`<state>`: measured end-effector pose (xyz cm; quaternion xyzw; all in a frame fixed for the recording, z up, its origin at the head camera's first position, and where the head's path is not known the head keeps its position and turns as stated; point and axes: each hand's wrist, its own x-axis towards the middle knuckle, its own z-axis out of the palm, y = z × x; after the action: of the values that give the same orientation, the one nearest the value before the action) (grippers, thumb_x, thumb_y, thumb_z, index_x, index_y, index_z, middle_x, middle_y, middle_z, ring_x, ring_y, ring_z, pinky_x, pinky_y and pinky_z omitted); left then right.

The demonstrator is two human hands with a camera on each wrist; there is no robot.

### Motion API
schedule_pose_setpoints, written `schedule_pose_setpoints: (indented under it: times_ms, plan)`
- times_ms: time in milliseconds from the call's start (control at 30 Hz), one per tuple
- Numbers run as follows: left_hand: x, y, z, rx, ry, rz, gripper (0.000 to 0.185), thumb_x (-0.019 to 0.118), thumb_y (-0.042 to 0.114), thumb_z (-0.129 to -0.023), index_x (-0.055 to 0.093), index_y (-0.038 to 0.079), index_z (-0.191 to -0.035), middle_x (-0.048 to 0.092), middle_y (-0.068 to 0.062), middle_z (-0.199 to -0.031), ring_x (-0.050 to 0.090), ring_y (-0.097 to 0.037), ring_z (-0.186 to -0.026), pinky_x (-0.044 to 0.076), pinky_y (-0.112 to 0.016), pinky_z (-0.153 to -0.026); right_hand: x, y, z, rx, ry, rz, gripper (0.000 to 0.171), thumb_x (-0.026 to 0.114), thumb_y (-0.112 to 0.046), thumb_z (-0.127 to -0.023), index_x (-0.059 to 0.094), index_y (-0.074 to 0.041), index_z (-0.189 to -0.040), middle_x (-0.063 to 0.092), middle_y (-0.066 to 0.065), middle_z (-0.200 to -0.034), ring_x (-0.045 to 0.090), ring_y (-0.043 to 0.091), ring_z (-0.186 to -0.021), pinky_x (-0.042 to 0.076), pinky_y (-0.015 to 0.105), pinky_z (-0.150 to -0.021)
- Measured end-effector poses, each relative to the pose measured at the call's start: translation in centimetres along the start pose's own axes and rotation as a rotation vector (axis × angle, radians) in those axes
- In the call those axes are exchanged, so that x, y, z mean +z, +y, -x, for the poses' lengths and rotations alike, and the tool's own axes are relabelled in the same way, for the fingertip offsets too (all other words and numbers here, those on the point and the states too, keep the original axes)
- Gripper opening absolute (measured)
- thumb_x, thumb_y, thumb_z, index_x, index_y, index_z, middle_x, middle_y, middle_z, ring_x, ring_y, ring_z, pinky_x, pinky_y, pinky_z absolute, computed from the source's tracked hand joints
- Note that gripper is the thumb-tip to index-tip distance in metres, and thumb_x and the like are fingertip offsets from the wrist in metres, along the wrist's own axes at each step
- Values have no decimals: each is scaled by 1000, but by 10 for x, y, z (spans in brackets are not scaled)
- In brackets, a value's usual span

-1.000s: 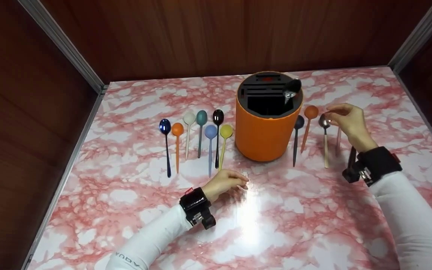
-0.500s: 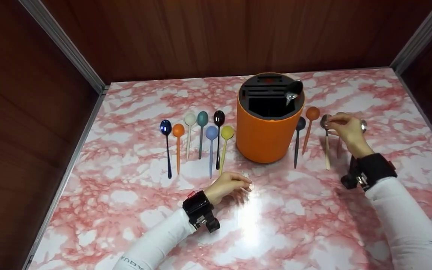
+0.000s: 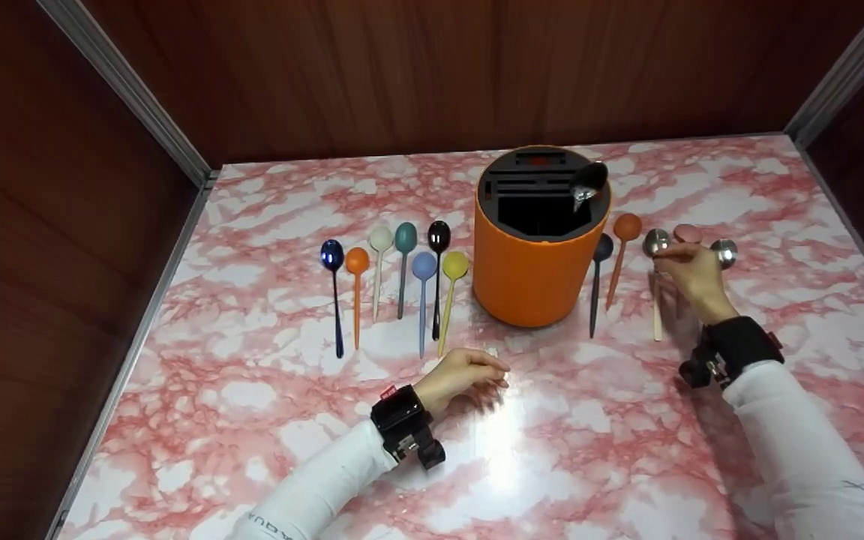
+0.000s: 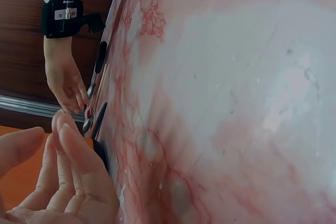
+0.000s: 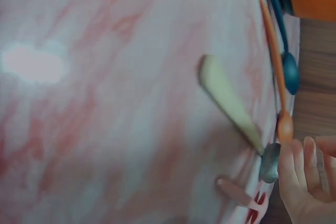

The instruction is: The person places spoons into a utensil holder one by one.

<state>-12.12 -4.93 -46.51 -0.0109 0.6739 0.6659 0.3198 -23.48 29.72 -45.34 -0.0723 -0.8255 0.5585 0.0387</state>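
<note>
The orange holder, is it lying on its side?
No, the orange holder stands upright on the table, its open black top facing up with one dark spoon sticking out.

Left of orange holder (image 3: 533,274): seven coloured spoons (image 3: 402,262) in a row on pink-marbled worktop (image 3: 252,390); dark wood walls (image 3: 372,75) behind.

The right hand (image 3: 691,270) has sunk from above the spoons to the worktop (image 3: 589,420) — uncovering the pink spoon (image 3: 687,233).

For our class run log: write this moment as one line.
left hand: rests on table | right hand: pinching spoon | holder: one spoon inside
</note>
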Motion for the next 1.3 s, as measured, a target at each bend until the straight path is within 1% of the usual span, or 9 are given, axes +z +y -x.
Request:
schedule_pose_setpoints:
  times_ms: [167,233,567,700,767,867,967,1167,1300]
  plan:
    - [1,-3,-2,-18,0,17,28,56,4,-85,62,-9,-109,66,-2,-72,55,-7,-50,46,-18,-44,2,5,-3,-12,53,88,27,56,3,-83,55,18,-106,48,-29,-64,49,-13,-64,46,2,-59]
    - [2,-4,-3,-22,1,16,27,56,4,-85,62,-9,-108,66,-2,-72,55,-7,-50,46,-18,-44,2,7,-4,-12,64,112,30,56,4,-83,54,20,-108,47,-30,-62,47,-14,-63,44,1,-59]
    - [2,-5,-1,-15,-15,-7,27,57,6,-86,62,-9,-108,70,-11,-81,56,-6,-52,46,-17,-45,4,13,-5,44,90,231,31,56,-1,-80,58,16,-106,42,-29,-56,42,-18,-50,41,0,-50]
    - [2,-6,-3,-17,-17,-14,27,57,6,-87,62,-8,-109,70,-16,-86,56,-6,-52,46,-17,-46,4,13,-6,41,98,304,34,56,-2,-77,59,14,-107,51,-20,-59,40,-16,-51,39,3,-51]
    - [3,-7,-4,-21,-11,-17,27,58,6,-86,62,-8,-109,70,-18,-88,56,-6,-52,47,-17,-45,5,13,-6,24,106,366,36,56,-2,-76,60,12,-108,62,-1,-62,48,-7,-55,44,10,-59]
    - [4,-7,-5,-27,-6,-20,26,58,6,-86,63,-7,-108,70,-19,-89,57,-7,-52,47,-17,-45,7,13,-6,-17,109,469,37,59,-3,-74,60,13,-108,67,27,-83,63,24,-69,51,33,-78]
    - [6,-7,-5,-26,-1,-18,25,57,5,-86,63,-7,-107,71,-16,-87,57,-7,-52,47,-17,-45,8,13,-6,-44,103,555,37,60,-5,-75,60,13,-107,62,33,-98,57,46,-93,43,51,-91]
    - [9,-6,-5,-40,-5,2,25,56,4,-87,63,-7,-108,70,-14,-84,57,-8,-52,47,-17,-45,8,5,-7,-4,23,639,35,59,-8,-74,62,14,-101,59,34,-105,55,49,-96,43,53,-86]
    - [10,-5,-5,-44,-2,1,25,55,4,-87,62,-8,-109,69,-21,-90,57,-8,-52,47,-17,-45,8,0,-9,17,-23,669,32,59,-10,-72,64,15,-92,61,34,-97,57,48,-88,46,51,-74]
